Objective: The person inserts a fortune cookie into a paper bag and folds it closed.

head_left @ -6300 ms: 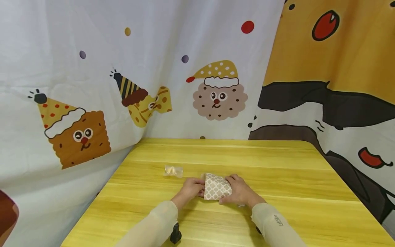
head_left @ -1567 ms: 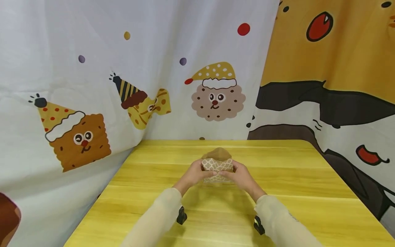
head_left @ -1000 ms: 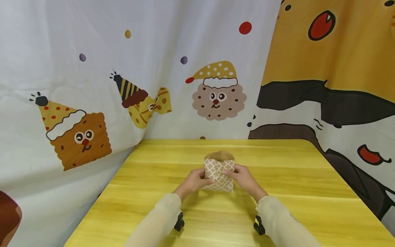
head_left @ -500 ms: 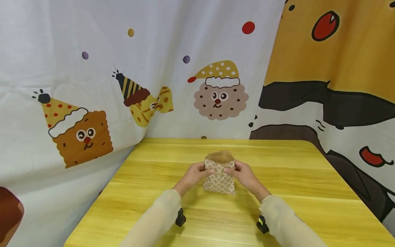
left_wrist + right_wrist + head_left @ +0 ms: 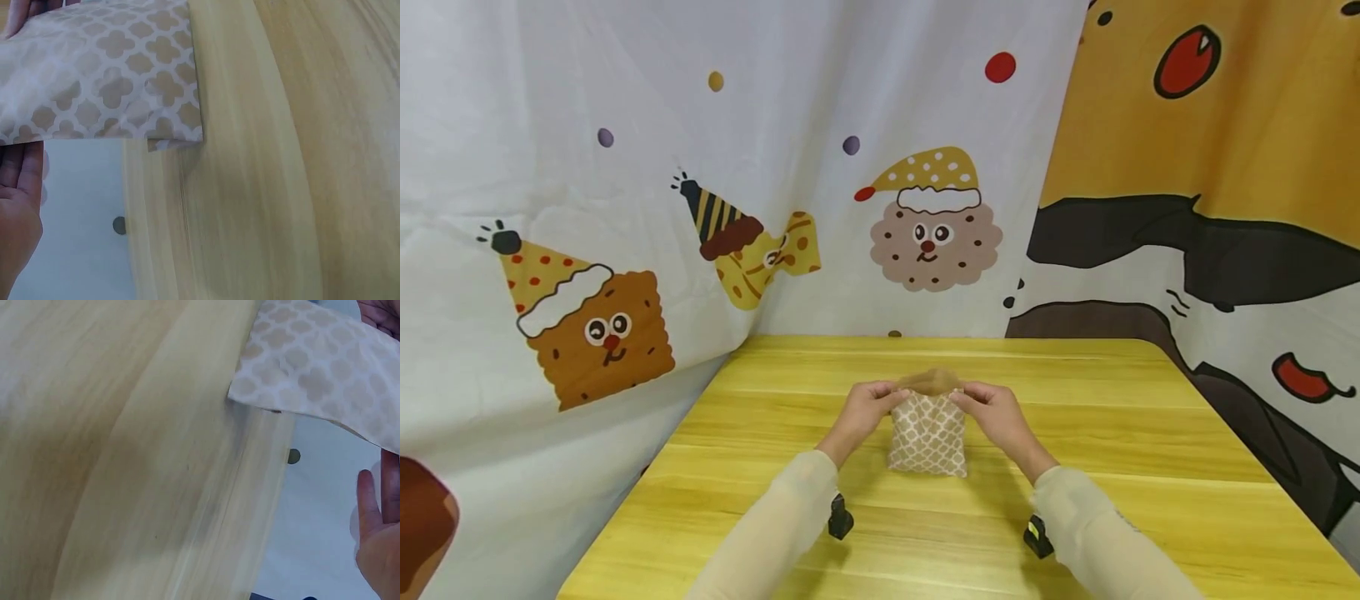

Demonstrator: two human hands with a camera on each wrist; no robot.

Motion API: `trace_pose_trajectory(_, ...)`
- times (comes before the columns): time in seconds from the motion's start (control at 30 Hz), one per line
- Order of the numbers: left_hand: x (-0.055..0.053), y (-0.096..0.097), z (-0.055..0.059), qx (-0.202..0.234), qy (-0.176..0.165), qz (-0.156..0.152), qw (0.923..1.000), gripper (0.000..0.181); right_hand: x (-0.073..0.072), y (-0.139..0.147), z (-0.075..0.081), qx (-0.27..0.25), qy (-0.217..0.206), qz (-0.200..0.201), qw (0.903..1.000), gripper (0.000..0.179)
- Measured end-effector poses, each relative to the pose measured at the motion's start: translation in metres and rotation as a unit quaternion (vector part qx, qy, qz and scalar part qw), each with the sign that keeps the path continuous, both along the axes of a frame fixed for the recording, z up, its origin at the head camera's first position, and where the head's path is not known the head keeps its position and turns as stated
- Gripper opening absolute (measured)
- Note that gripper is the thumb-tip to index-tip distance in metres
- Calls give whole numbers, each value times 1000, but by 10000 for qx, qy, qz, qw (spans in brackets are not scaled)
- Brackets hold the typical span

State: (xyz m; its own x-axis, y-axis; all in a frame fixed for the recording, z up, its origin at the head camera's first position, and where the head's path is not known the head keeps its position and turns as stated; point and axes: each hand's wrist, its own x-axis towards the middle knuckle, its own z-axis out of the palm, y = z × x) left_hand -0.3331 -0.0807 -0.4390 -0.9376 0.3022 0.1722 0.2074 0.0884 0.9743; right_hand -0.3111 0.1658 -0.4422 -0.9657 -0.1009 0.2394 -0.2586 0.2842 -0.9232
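Note:
A small flat paper bag with a tan and white lattice pattern hangs between both hands, its brown flap standing up at the top. My left hand pinches its upper left corner between thumb and fingers. At the upper right corner, my right hand pinches it the same way. In the left wrist view the patterned bag has a small fold at one bottom corner. The right wrist view shows the bag beside the right hand. Whether its bottom touches the table cannot be told; what it holds is hidden.
A yellow wood-grain table lies under the hands. Behind it hangs a white curtain with cartoon biscuits, which also runs along the left side. Black wrist devices sit under the sleeves.
The small clear-wrapped piece on the table 6.3 seconds ago is out of sight. The bag has turned from sideways to flap-up. Lately both hands have slid up to its top corners.

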Motion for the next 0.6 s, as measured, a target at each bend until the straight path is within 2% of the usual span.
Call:
trace_pose_trajectory(0.17,-1,-8,1,-6,-68,-104,9999,25,-2,3,1,-10,-22,-158,9999,25)
trace_pose_trajectory(0.2,1,-9,5,-56,-80,-114,9999,25,-2,4,1,-55,-57,-87,9999,27)
trace_pose_trajectory(0.37,0,-10,6,-294,-113,-100,9995,30,-4,7,2,-109,-185,272,9994,37)
trace_pose_trajectory(0.5,-2,-11,4,-232,-33,3,9997,33,-6,8,7,49,-281,483,9984,38)
trace_pose_trajectory(0.6,-2,-11,2,-206,-15,-33,9998,31,-6,6,10,228,-363,817,9957,52)
